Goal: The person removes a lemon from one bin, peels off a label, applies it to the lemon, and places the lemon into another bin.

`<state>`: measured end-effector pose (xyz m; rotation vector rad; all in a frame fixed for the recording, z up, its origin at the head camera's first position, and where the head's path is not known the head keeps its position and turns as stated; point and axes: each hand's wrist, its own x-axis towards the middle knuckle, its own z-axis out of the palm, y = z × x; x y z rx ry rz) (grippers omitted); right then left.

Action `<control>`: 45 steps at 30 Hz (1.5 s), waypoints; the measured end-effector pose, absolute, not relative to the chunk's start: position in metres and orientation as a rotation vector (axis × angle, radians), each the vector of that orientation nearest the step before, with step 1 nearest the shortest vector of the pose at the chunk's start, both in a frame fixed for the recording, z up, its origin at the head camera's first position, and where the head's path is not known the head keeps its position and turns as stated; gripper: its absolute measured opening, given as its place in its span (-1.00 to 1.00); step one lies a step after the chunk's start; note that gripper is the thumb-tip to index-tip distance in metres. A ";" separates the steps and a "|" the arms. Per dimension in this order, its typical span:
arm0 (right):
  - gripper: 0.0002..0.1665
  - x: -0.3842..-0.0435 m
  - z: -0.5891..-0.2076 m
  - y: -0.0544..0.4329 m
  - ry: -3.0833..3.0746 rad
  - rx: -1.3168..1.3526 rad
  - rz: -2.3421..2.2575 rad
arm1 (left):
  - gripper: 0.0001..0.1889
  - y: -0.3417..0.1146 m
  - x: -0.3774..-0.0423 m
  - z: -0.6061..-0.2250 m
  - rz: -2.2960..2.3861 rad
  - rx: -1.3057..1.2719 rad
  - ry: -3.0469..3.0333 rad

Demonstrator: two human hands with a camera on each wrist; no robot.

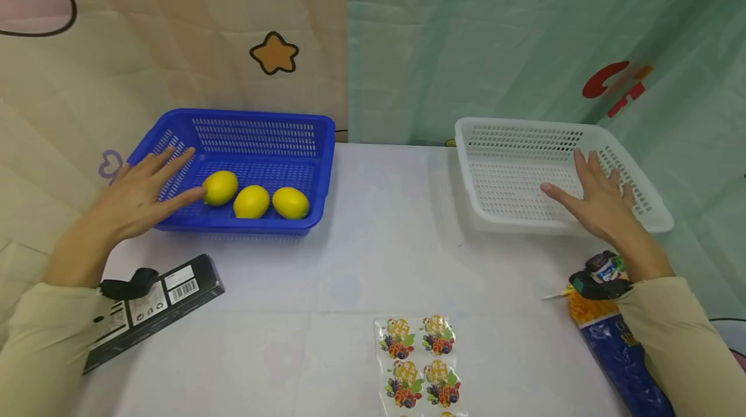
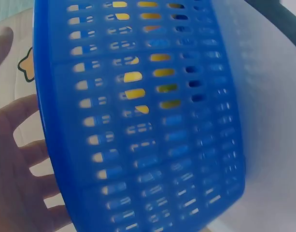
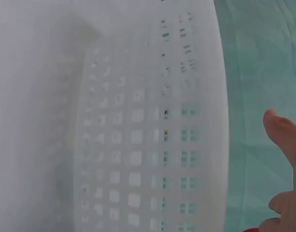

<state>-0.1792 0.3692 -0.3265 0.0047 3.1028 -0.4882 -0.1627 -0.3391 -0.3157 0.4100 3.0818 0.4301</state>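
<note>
Over the left side of a blue plastic basket my left hand hovers with its fingers spread, holding nothing. Three lemons lie along the front of that basket; the leftmost lemon is close to my thumb tip, and contact cannot be told. My right hand is spread above the right part of a white plastic basket, which has nothing in it. In the left wrist view the blue basket wall shows yellow through its slots. The white basket wall fills much of the right wrist view.
A black box with a barcode label lies beneath my left wrist. A sheet of fruit stickers is at the front middle. Under my right forearm lie a blue snack bag and a lollipop stick. A printed curtain hangs behind.
</note>
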 end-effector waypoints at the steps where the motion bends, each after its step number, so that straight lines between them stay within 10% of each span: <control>1: 0.18 -0.183 -0.324 0.365 3.103 -0.001 -0.508 | -0.22 -0.338 -0.164 -0.315 0.460 0.415 3.068; 23: 0.21 -0.253 -0.293 0.159 2.829 -0.459 -0.835 | -0.19 -0.320 -0.203 -0.327 0.647 0.412 2.856; 45: 0.16 -0.231 -0.329 0.012 2.569 -0.726 -0.794 | -0.41 -0.315 -0.218 -0.341 0.611 0.459 2.840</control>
